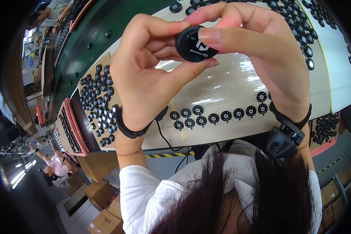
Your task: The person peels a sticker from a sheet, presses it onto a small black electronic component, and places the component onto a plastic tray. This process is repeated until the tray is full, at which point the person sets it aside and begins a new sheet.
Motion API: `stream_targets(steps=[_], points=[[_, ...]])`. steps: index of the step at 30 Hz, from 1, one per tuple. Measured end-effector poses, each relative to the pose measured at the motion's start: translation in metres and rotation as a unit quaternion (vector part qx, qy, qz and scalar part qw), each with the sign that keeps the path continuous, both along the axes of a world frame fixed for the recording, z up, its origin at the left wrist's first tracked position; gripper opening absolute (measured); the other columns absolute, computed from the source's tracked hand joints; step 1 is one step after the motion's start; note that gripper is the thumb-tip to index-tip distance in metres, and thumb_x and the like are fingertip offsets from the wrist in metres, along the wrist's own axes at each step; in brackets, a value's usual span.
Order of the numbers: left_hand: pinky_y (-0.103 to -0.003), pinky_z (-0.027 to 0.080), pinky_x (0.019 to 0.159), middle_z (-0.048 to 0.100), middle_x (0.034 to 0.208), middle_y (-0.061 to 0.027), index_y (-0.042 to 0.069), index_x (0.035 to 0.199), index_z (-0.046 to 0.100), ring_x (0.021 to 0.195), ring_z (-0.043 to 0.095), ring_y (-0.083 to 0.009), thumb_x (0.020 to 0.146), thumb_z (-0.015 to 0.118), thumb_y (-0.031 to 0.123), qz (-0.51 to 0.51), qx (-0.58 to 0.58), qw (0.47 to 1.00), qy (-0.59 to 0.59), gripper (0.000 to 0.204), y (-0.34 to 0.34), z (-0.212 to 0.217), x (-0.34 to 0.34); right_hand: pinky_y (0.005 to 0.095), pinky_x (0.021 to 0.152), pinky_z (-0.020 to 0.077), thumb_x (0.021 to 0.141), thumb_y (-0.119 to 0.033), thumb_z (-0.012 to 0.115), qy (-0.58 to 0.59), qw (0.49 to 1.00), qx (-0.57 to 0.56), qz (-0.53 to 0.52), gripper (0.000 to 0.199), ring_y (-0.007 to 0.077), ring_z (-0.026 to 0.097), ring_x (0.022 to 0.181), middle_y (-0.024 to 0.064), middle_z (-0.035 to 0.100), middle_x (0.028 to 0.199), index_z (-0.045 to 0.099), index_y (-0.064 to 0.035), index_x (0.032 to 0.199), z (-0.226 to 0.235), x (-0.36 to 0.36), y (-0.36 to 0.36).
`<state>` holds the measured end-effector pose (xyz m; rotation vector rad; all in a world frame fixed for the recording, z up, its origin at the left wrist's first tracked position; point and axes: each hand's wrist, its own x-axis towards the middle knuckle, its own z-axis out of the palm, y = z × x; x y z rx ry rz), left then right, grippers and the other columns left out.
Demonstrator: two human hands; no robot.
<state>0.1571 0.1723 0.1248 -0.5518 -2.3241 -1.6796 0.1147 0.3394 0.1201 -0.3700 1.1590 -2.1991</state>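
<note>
Both hands are raised over the worktable, holding one round black disc-shaped device [189, 46] with white printing on its face. My left hand [150, 66] grips its left side and lower rim between thumb and fingers. From the right, my right hand [257, 43] presses its thumb on the disc's face, with its fingers curled behind the upper edge. The disc is tilted with its printed face toward me. Below the hands, a double row of similar black discs [226, 116] lies on the table, printed faces up, each with a small green tab at its edge.
A cluster of black discs [99, 89] covers the table's left end; more discs [300, 29] fill the far right. A green conveyor belt [85, 50] runs behind. Pink-edged trays [72, 128] stand at the left. One person [58, 163] sits at left, another [50, 17] works farther back.
</note>
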Motion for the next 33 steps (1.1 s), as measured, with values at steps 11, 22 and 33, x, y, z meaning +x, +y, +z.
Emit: stream_targets(steps=[11, 22, 33], points=[[-0.029, 0.052, 0.079, 0.058, 0.096, -0.0158, -0.005, 0.095, 0.046, 0.088, 0.060, -0.0193, 0.060, 0.073, -0.011, 0.033, -0.007, 0.998, 0.051, 0.044, 0.005, -0.002, 0.004, 0.0209, 0.074, 0.0486, 0.080, -0.001, 0.060, -0.003, 0.997, -0.020, -0.069, 0.009, 0.0137, 0.059, 0.081, 0.0149, 0.055, 0.098, 0.056, 0.0067, 0.081, 0.006, 0.011, -0.009], [-0.029, 0.052, 0.078, 0.059, 0.096, -0.0163, -0.006, 0.095, 0.047, 0.085, 0.061, -0.0194, 0.060, 0.073, -0.011, 0.086, -0.062, 0.992, 0.064, 0.044, 0.009, 0.000, 0.014, 0.0238, 0.072, 0.0490, 0.080, -0.002, 0.062, 0.394, 0.856, 0.261, -0.211, 0.038, 0.0155, 0.059, 0.077, 0.0156, 0.055, 0.095, 0.043, 0.0048, 0.113, 0.001, 0.021, -0.012], [-0.030, 0.047, 0.070, 0.058, 0.088, -0.0130, 0.001, 0.102, 0.053, 0.078, 0.059, -0.0254, 0.075, 0.058, 0.006, 0.285, -0.430, 0.850, 0.109, 0.028, -0.155, -0.099, -0.155, 0.0336, 0.067, 0.0423, 0.067, -0.014, 0.068, 0.401, 0.802, 0.442, 0.019, 0.015, 0.0239, 0.055, 0.076, 0.0051, 0.056, 0.078, 0.061, -0.0083, 0.078, -0.105, 0.064, -0.014]])
